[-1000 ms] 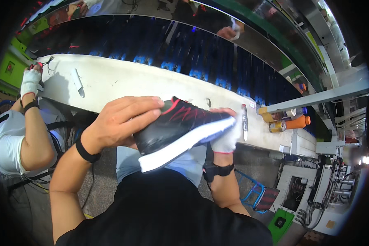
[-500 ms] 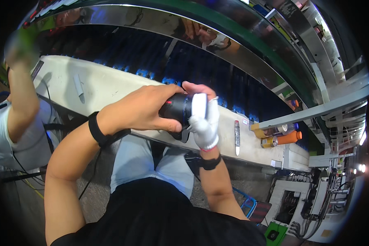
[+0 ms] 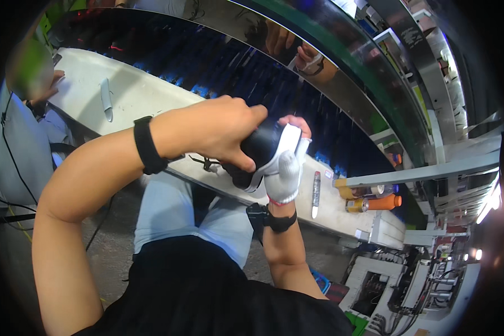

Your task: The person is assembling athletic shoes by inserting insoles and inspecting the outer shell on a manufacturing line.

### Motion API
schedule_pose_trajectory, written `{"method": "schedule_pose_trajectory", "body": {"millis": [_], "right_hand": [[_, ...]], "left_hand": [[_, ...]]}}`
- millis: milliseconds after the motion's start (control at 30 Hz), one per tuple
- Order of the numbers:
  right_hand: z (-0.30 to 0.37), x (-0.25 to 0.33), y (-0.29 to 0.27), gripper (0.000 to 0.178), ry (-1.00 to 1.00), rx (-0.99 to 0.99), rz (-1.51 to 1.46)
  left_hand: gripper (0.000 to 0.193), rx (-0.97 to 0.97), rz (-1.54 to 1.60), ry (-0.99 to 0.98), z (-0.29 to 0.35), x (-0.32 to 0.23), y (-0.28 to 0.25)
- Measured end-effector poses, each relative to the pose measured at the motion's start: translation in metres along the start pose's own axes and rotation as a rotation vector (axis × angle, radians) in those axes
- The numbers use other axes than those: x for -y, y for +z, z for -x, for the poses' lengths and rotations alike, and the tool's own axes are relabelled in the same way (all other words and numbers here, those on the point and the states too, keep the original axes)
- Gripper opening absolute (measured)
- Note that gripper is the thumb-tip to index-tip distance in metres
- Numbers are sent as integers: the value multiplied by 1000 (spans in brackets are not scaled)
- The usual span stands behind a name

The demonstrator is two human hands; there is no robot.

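A black shoe (image 3: 261,147) with a white sole (image 3: 287,141) is held up over the near side of the white bench ledge. My left hand (image 3: 224,130) is bare and curls over the black upper, thumb on the near side. My right hand (image 3: 284,178), in a white glove with bare fingertips, grips the shoe along its sole from the right. Dark laces (image 3: 205,163) dangle from the shoe beside my left wrist. My left hand and the tilt of the shoe hide part of its upper.
The white ledge (image 3: 145,92) runs along a dark conveyor (image 3: 229,70). On it lie a pale blade-shaped tool (image 3: 106,101), a dark stick-like tool with a white tip (image 3: 316,193), an orange bottle (image 3: 383,202) and a can (image 3: 357,205). A co-worker's hand (image 3: 56,81) is at far left.
Both hands have shifted slightly right with the shoe, which has turned to show more of its sole edge and its laces. At far left, the co-worker's arm has moved.
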State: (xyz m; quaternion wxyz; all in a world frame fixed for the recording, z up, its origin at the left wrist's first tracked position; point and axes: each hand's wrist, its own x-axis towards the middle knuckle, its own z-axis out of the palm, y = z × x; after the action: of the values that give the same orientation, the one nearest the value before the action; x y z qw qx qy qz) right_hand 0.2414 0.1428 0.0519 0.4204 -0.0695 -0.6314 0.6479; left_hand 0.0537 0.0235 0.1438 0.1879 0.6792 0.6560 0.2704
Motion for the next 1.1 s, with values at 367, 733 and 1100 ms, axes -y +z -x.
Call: {"method": "schedule_pose_trajectory", "body": {"millis": [367,733,1100], "right_hand": [[38,54,-35,82,198,-181,332],[72,88,-34,62,206,-170,437],[127,-21,-44,50,-315,-145,848]], "left_hand": [[60,-58,-278,482,-15,-58,35],[41,123,-329,467,-16,-68,38],[109,-32,-47,171,72,-81,19]]}}
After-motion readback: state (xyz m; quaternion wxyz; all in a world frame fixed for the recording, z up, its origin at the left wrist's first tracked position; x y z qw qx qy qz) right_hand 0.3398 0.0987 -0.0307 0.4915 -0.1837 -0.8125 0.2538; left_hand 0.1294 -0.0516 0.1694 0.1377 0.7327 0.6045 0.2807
